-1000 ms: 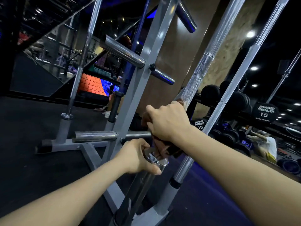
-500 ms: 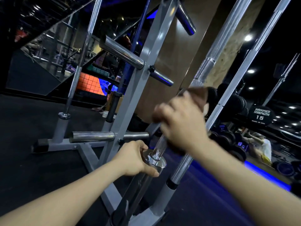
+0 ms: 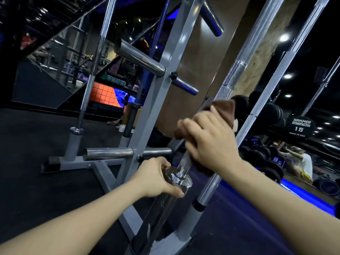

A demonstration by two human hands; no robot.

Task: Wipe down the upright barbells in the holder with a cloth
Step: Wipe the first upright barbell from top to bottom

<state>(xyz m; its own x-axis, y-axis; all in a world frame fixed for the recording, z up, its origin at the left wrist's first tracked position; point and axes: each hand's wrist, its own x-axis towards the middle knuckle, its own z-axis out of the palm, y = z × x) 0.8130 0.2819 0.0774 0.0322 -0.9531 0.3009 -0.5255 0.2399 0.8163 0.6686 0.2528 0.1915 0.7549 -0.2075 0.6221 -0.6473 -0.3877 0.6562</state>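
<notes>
A chrome barbell (image 3: 244, 52) leans upright in the grey holder (image 3: 171, 243) at the bottom centre. My left hand (image 3: 156, 175) grips the barbell's thick sleeve (image 3: 165, 203) just under its collar. My right hand (image 3: 207, 142) is wrapped around the shaft above the collar, with a brown cloth (image 3: 223, 107) pressed between palm and bar. A second barbell (image 3: 287, 67) stands to the right in its own grey tube. A third barbell (image 3: 95, 57) stands at the far left end of the frame.
The grey plate rack (image 3: 165, 70) with chrome pegs (image 3: 139, 59) rises just behind the bars. Dumbbells on a rack (image 3: 298, 126) fill the right background, where a person (image 3: 301, 162) crouches. Dark rubber floor (image 3: 36, 144) spreads to the left.
My right hand with the cloth slid up the shaft from just above the collar, then came part of the way back down. The left hand stayed on the sleeve.
</notes>
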